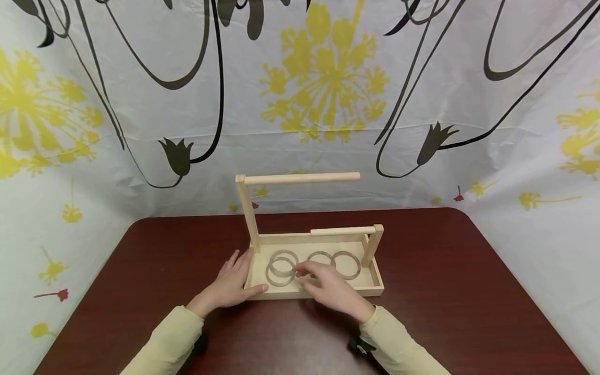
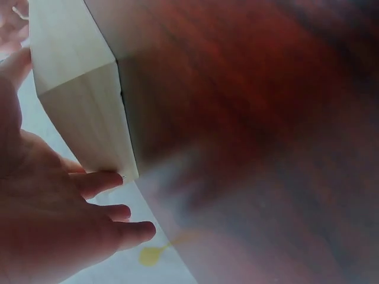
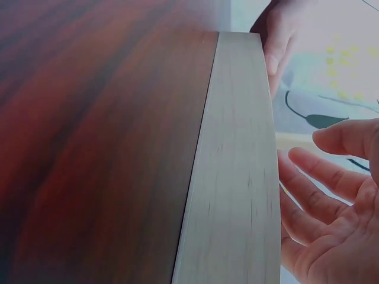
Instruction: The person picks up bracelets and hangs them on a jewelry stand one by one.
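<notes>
My left hand (image 1: 229, 284) rests against the left end of a shallow wooden tray (image 1: 281, 296), its thumb over the front edge. In the left wrist view the fingers (image 2: 95, 182) lie nearly straight by the tray's corner. Inside the tray lie several greyish rings: two overlapping at left, including a front ring (image 1: 280, 285), and others at right, including an outer ring (image 1: 359, 265). My right hand (image 1: 330, 289) hovers over the tray's middle, fingertips by the left pair of rings. In the right wrist view its thumb and fingers are apart, with no ring visible between them.
A tall wooden post (image 1: 247, 213) at the tray's left end carries a long horizontal rod (image 1: 302, 178). From a shorter post (image 1: 373, 246) at the right, a lower rod (image 1: 342, 231) points left. The tray stands on a dark red-brown table (image 1: 422, 271); a patterned cloth (image 1: 290, 151) hangs behind.
</notes>
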`<state>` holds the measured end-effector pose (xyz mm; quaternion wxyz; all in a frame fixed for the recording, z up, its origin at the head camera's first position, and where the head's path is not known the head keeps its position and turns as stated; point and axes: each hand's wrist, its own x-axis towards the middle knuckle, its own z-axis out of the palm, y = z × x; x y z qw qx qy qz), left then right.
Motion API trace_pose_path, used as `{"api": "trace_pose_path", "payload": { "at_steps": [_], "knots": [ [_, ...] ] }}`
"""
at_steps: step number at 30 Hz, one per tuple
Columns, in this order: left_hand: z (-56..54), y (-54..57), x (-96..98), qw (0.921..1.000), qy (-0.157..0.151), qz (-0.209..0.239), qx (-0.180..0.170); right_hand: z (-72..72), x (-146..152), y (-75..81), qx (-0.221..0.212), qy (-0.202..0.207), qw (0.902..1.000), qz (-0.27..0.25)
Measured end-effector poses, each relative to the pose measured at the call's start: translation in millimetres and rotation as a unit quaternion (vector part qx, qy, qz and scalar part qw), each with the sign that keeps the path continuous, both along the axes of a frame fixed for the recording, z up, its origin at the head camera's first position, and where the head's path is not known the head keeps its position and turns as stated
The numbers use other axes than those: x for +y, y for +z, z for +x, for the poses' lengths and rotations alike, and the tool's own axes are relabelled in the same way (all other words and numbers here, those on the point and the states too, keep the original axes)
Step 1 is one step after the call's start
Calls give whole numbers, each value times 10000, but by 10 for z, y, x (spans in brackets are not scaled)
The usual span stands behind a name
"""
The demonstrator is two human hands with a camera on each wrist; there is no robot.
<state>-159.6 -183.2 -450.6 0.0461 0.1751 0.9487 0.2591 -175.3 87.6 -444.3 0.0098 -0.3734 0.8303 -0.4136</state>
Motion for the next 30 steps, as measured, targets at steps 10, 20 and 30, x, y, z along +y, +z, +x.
{"api": "trace_pose_path", "payload": {
  "at_steps": [10, 20, 30],
  "knots": [
    [-11, 15, 20, 9997, 168, -195, -56, -167, -182, 9, -22, -127, 9999, -69],
    [6, 32, 16, 9989, 120, -268, -359, -277, -322, -22, -406, -341, 9983, -237],
    [-9, 11, -5, 9986, 90, -160, -489, -383, -459, -109, -549, -23, 9980, -300]
  ]
}}
